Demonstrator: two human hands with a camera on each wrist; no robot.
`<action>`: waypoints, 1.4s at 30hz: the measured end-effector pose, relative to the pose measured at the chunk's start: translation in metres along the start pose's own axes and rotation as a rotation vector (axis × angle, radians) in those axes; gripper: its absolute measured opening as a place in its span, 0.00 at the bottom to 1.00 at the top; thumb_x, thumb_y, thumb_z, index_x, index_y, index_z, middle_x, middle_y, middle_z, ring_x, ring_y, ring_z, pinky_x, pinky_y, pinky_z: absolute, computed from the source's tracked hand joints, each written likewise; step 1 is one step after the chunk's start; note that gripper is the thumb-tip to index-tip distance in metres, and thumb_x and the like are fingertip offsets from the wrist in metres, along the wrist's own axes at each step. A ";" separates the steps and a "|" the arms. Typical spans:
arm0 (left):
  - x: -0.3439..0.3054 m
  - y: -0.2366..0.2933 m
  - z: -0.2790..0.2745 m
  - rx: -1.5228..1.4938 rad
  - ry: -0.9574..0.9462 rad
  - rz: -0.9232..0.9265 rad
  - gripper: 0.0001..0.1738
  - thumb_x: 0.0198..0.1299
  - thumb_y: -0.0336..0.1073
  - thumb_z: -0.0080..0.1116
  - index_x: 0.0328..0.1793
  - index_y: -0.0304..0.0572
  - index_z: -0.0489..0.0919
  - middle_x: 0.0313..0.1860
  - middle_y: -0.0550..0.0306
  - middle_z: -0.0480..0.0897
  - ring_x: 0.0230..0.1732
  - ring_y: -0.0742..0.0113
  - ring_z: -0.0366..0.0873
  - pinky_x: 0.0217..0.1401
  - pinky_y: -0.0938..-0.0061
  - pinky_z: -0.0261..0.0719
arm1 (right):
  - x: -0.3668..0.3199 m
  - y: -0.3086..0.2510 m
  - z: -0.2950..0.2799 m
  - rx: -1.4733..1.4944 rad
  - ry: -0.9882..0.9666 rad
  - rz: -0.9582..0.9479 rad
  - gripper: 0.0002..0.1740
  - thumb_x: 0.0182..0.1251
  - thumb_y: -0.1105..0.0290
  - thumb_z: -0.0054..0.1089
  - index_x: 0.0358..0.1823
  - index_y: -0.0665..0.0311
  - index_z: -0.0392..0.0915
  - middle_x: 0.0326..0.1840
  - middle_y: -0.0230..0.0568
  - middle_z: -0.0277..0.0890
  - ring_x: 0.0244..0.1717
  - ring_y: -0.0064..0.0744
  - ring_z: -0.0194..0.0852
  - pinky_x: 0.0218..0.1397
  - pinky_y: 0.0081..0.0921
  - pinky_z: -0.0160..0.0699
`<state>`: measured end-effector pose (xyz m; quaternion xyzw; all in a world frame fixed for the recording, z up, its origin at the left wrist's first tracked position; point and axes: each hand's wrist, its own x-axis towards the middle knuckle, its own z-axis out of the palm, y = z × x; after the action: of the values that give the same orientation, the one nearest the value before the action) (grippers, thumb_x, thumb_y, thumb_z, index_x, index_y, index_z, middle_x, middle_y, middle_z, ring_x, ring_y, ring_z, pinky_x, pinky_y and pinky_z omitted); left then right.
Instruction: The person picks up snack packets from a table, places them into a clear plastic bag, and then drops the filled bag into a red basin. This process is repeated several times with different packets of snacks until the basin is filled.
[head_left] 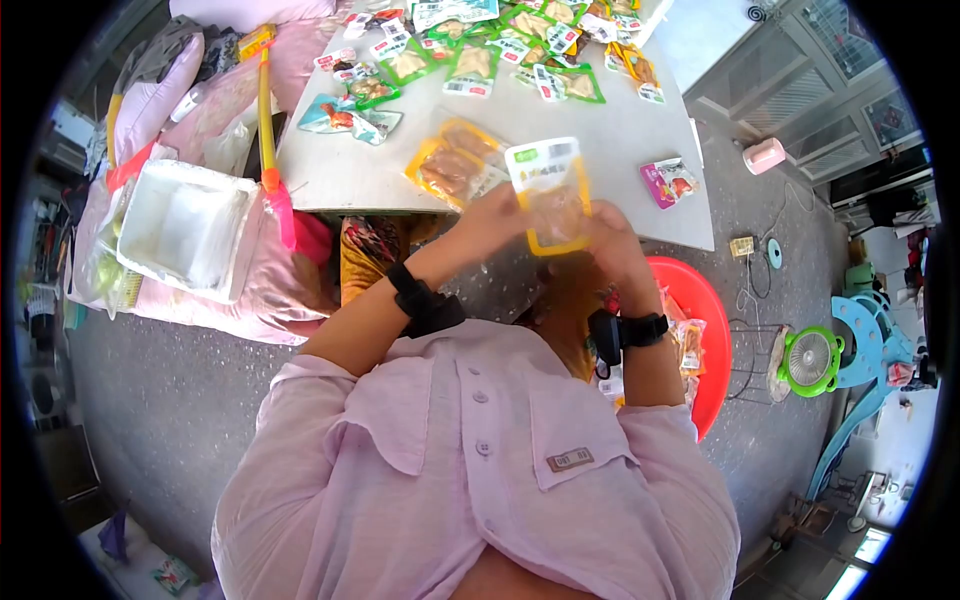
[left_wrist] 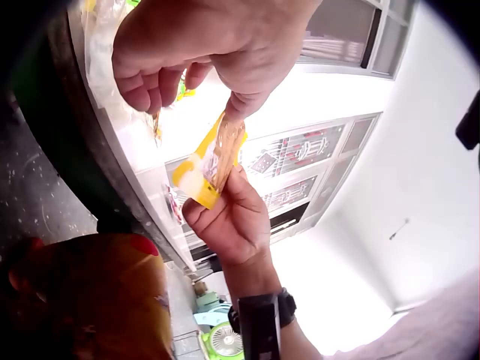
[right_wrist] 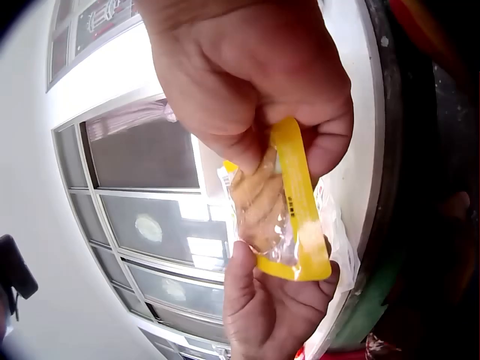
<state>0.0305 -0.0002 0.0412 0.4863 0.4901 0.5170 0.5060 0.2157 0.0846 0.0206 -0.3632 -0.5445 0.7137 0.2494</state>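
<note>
Both hands hold a clear vacuum-sealed food packet [head_left: 555, 205] with a yellow border and a white-green label, raised over the table's near edge. My left hand [head_left: 492, 220] pinches one side of it, thumb against the film. On the opposite side, my right hand [head_left: 618, 252] grips the yellow edge; the right wrist view shows its thumb and fingers closed on the border [right_wrist: 298, 202]. Pale brown pieces of food show through the film. Just beyond the left hand, similar yellow-edged packets [head_left: 455, 165] lie on the table.
Many green and white packets [head_left: 470, 65] cover the far part of the white table [head_left: 600, 115]. A purple packet [head_left: 668, 183] lies at its right. Beside my right arm stands a red basin [head_left: 712, 340] with packets in it. At left is a white foam box [head_left: 185, 230].
</note>
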 end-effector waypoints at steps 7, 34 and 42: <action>0.000 -0.008 0.006 -0.677 -0.038 -0.172 0.19 0.52 0.31 0.52 0.51 0.37 0.68 0.44 0.58 0.74 0.45 0.68 0.72 0.48 0.76 0.70 | -0.017 0.005 0.010 0.503 -0.103 -0.079 0.15 0.63 0.61 0.40 0.44 0.64 0.68 0.43 0.39 0.70 0.42 0.33 0.70 0.40 0.26 0.71; 0.012 -0.029 -0.018 1.155 0.236 0.173 0.13 0.44 0.38 0.54 0.35 0.39 0.72 0.35 0.47 0.73 0.37 0.52 0.72 0.36 0.66 0.72 | -0.022 0.035 -0.009 0.487 0.286 -0.288 0.11 0.58 0.79 0.46 0.44 0.68 0.68 0.40 0.35 0.69 0.37 0.22 0.70 0.42 0.21 0.72; 0.020 -0.048 -0.022 0.987 0.305 0.124 0.07 0.47 0.35 0.47 0.28 0.39 0.71 0.28 0.46 0.73 0.31 0.48 0.71 0.33 0.61 0.70 | -0.002 0.048 -0.004 0.395 0.303 -0.227 0.11 0.56 0.80 0.48 0.42 0.70 0.68 0.36 0.33 0.69 0.35 0.20 0.68 0.39 0.17 0.69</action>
<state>0.0105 0.0202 -0.0075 0.6142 0.7140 0.3182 0.1079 0.2225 0.0717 -0.0258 -0.3470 -0.3884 0.7111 0.4724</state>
